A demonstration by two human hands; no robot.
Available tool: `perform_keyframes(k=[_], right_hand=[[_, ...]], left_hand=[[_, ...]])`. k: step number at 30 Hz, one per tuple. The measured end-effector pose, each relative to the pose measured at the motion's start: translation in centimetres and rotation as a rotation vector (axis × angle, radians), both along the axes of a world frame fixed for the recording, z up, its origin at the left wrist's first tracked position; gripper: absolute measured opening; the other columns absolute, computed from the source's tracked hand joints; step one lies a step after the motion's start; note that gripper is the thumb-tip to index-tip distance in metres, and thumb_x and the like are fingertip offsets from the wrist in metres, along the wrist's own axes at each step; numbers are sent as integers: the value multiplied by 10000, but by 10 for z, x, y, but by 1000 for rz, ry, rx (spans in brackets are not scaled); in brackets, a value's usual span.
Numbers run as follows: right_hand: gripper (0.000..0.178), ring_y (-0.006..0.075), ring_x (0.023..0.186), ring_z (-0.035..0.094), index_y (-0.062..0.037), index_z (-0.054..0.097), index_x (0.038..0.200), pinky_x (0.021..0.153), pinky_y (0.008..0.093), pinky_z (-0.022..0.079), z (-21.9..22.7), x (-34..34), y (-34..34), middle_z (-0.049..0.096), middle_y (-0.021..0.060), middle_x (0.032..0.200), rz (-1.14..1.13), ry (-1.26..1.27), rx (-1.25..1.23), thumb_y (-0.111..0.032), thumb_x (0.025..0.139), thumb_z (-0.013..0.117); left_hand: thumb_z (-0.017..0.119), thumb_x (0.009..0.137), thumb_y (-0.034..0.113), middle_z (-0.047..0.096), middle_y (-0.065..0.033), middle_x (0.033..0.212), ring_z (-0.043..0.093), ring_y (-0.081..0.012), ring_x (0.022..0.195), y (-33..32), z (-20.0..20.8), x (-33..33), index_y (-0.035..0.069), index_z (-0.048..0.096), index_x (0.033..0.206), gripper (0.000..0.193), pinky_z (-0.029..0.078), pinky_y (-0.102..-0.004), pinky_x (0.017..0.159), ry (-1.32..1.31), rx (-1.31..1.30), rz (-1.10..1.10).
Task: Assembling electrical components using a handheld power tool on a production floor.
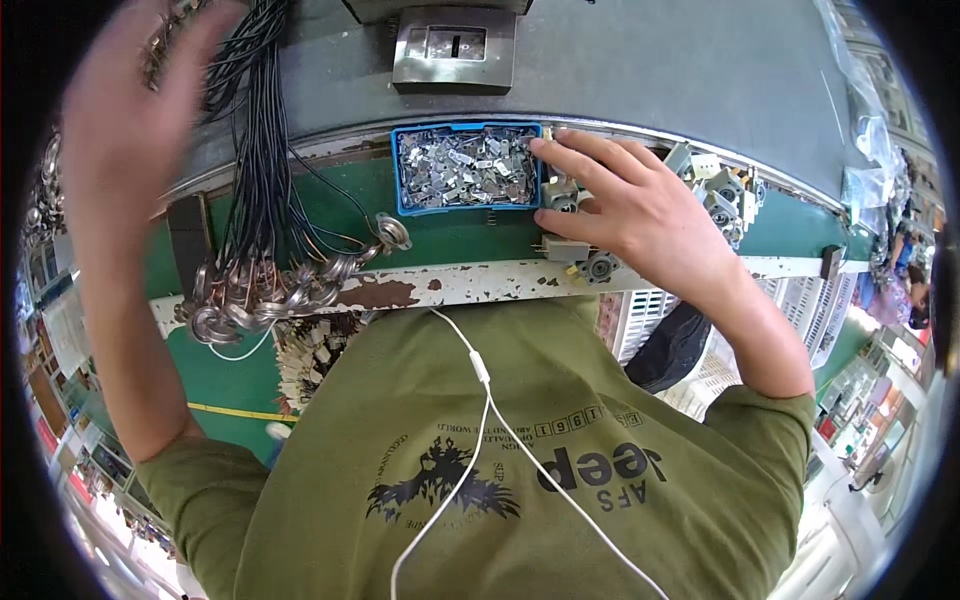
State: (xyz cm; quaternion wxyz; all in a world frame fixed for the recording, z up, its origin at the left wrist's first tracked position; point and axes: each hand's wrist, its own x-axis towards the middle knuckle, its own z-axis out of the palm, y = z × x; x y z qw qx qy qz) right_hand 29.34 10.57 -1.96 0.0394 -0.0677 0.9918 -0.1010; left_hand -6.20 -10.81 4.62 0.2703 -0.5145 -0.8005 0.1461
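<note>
My left hand (135, 120) is raised at the upper left, smeared by motion and partly cut off by the top edge. Whether it holds anything cannot be made out. Beside it hangs a bundle of black cables (262, 130) ending in shiny round metal pieces (240, 295). My right hand (635, 205) is open, its fingers apart at the right end of a blue tray (465, 211) full of small metal clips (465, 165). Under and beside that hand lie grey parts with round metal centres (600, 268), partly hidden by the fingers.
A dark grey work surface (670, 60) stretches across the far side, with a metal fixture (455, 50) on it. More grey and white parts (722, 195) are piled at right on the green ledge (350, 200). A chipped white rail (450, 283) runs before me; white crates (645, 320) stand below.
</note>
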Motion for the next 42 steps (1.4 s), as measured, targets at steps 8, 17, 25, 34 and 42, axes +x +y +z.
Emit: perform_keyframes(k=[8, 17, 25, 34, 42], right_hand=[[431, 300, 1327, 543, -113, 662, 1242, 1071, 435, 474, -13, 13, 16, 574, 75, 1446, 24, 48, -114, -60, 815, 678], [456, 340, 1018, 691, -2, 632, 1251, 883, 403, 556, 2, -1, 10, 702, 158, 1179, -235, 347, -337, 22, 818, 772], [457, 315, 938, 715, -3, 628, 1233, 829, 396, 565, 13, -22, 10, 732, 145, 1132, -236, 493, -342, 26, 809, 797], [382, 319, 990, 677, -44, 645, 1220, 863, 414, 549, -4, -89, 10, 717, 110, 1107, -116, 534, -204, -15, 850, 737], [348, 317, 1037, 657, -95, 699, 1228, 895, 429, 551, -19, -107, 13, 717, 92, 1164, -210, 493, -89, -53, 883, 718]], left_hand=[[664, 774, 138, 570, -26, 944, 589, -197, 903, 20, -67, 172, 123, 701, 1223, 451, 443, -341, 751, -761, -264, -686], [676, 829, 187, 615, -20, 964, 623, -176, 934, 41, -67, 176, 97, 771, 1035, 244, 466, -313, 776, -542, -450, -827], [697, 814, 231, 652, -31, 970, 641, -196, 944, 53, -77, 187, 138, 799, 886, 155, 457, -340, 780, -440, -615, -876], [694, 823, 96, 624, -88, 851, 659, -296, 758, 52, 1, 140, 32, 595, 910, 146, 516, -392, 669, -980, -378, -613], [659, 948, 32, 685, -38, 961, 660, -154, 875, 18, 12, 37, 45, 672, 1098, 152, 514, -309, 766, -1115, 341, -189]])
